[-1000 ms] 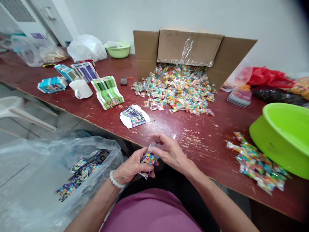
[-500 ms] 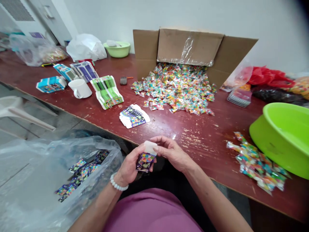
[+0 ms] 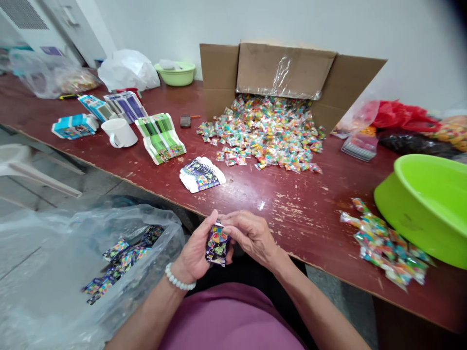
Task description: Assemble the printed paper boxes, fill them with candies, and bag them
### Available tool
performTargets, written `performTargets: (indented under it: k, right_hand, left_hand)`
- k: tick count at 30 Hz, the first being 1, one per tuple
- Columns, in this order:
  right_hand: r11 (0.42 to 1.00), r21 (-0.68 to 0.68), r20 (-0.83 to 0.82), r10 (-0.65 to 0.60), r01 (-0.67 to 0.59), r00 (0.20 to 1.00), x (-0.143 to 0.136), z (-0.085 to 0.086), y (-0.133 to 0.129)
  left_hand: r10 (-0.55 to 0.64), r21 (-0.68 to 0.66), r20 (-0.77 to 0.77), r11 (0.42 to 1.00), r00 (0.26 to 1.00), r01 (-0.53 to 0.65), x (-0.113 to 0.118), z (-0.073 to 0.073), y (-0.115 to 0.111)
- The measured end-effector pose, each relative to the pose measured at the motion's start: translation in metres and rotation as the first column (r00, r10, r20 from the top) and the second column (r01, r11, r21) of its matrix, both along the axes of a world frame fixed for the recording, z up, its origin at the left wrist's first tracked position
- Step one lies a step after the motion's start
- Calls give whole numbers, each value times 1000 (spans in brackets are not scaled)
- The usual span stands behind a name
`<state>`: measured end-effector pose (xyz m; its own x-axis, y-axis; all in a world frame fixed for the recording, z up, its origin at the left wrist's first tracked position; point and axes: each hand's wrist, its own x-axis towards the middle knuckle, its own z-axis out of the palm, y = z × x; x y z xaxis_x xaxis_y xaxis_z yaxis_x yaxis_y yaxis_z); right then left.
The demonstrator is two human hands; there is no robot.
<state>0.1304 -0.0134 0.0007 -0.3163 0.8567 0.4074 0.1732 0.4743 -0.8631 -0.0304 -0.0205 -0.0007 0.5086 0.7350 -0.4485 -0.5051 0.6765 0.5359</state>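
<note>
In front of me, past the table's front edge, my left hand [image 3: 200, 247] grips a small dark printed candy box [image 3: 219, 247] by its sides. My right hand [image 3: 251, 236] pinches the top end of that box, thumb and fingers on its flap. Just beyond lies a fanned stack of flat boxes [image 3: 203, 175] with the same dark print. Below left, a large clear plastic bag [image 3: 146, 272] holds several dark boxes [image 3: 126, 257]. Wrapped candies [image 3: 270, 131] spill in a heap out of a tipped cardboard box [image 3: 284, 70].
At right stand a green basin [image 3: 404, 214] and a smaller candy pile [image 3: 388, 248]. A white mug [image 3: 119, 133], green flat cartons [image 3: 162, 138] and blue cartons [image 3: 75, 127] sit at left. A plastic stool [image 3: 25, 163] is on the floor.
The box's white top flap, upright before, is now folded down. My right hand has closed in over the top of the box.
</note>
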Motion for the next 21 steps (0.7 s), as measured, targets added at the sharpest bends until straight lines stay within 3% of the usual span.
performTargets:
  k: [3,6,8,11,18,21]
  right_hand:
    - [973,-229,-38,-22,12,999,-2,0,0]
    - [870,-492,-196,-67,-39,978,-8,0,3]
    - [821,-554,-316,-53,-139,947,-9,2,7]
    - [812,-546,-382,-23,-205,924,-9,7,8]
    - [953,-278,-205,68,-125,976,-13,4,-5]
    - [968,-238,-112,53,-78,992,-18,-3,-5]
  left_hand:
    - [54,13,-45,998,998,-53,1,0,0]
    - [103,117,-94,989,990,-92,3,2,-1]
    - [101,164,-133,983,986,-78,4,3,-2]
    - [82,161,-186,986,979,-52,2,4,-2]
    - [135,45,-92,990,987,-131,-4,0,5]
    - [171,92,-121,983,978,-161,-6,1,5]
